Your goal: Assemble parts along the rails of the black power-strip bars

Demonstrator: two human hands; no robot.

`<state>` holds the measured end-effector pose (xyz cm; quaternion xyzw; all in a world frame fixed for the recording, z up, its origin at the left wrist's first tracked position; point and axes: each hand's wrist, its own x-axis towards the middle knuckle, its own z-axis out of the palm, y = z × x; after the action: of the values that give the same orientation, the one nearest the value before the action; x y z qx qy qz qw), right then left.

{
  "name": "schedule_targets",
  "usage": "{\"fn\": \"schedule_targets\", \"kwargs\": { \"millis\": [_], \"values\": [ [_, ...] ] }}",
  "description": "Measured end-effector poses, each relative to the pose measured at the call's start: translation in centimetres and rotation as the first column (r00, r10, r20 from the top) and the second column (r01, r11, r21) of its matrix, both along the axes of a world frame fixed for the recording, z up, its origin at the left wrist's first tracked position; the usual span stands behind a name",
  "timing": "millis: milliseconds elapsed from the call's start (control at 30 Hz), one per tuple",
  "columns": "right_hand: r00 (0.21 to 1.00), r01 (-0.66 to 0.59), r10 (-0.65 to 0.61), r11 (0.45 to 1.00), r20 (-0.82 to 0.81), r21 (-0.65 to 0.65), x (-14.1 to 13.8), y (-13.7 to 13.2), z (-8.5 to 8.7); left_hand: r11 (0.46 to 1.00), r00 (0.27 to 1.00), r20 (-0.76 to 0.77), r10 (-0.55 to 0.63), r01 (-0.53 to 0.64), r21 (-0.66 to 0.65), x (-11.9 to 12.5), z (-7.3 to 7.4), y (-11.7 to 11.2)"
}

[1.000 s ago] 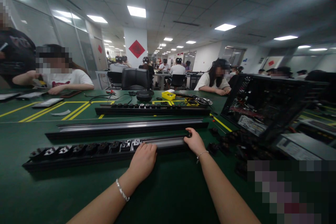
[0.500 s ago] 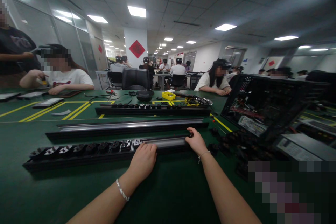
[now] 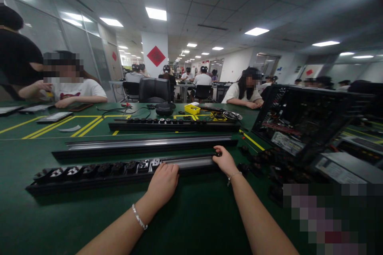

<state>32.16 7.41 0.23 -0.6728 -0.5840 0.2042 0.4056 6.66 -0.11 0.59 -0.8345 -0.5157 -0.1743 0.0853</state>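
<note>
A long black power strip rail (image 3: 98, 173) lies across the green table in front of me, its left part filled with several socket modules and its right part a bare metal channel (image 3: 191, 162). My left hand (image 3: 163, 182) rests on the rail's near edge at the last fitted module, fingers curled over it. My right hand (image 3: 225, 160) grips the rail's right end, fingers closed on a small dark part there. A pile of loose black socket modules (image 3: 269, 163) lies just right of that hand.
An empty rail (image 3: 143, 145) and a filled strip (image 3: 173, 124) lie farther back. A black open chassis (image 3: 302, 117) stands at the right. A yellow box (image 3: 192, 108) and a metal dish (image 3: 231, 115) sit behind. People sit at the table's far side.
My right hand has shifted slightly right along the rail's end. My left hand has stayed put. A standing person at the far left has turned.
</note>
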Motion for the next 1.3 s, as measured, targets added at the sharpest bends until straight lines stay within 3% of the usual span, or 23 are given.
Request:
{"fn": "schedule_targets", "kwargs": {
  "millis": [267, 700, 900, 1100, 1300],
  "values": [
    [0.997, -0.026, 0.026, 1.000, -0.067, 0.007, 0.5, 0.0, 0.0, 1.000, 0.999, -0.033, 0.002, -0.002, 0.007, 0.1, 0.1, -0.1],
    [0.992, 0.034, -0.032, 0.999, -0.118, 0.020, 1.4, 0.3, -0.5, 1.000, 1.000, 0.005, 0.003, -0.003, -0.001, 0.1, 0.0, -0.1],
    [0.985, 0.061, -0.072, 0.995, -0.157, -0.073, 2.6, 0.2, -0.6, 1.000, 1.000, 0.006, -0.004, 0.004, -0.003, 0.0, 0.2, -0.1],
    [0.984, 0.140, -0.125, 0.984, 0.129, -0.114, 3.8, -0.1, -0.2, 1.000, 1.000, -0.023, -0.001, 0.001, 0.002, 0.1, 0.3, -0.2],
    [0.884, 0.301, -0.214, 0.941, 0.416, -0.153, 5.6, -0.6, -0.4, 1.000, 1.000, -0.010, 0.006, -0.006, -0.003, 0.1, 0.4, -0.2]
  ]
}}
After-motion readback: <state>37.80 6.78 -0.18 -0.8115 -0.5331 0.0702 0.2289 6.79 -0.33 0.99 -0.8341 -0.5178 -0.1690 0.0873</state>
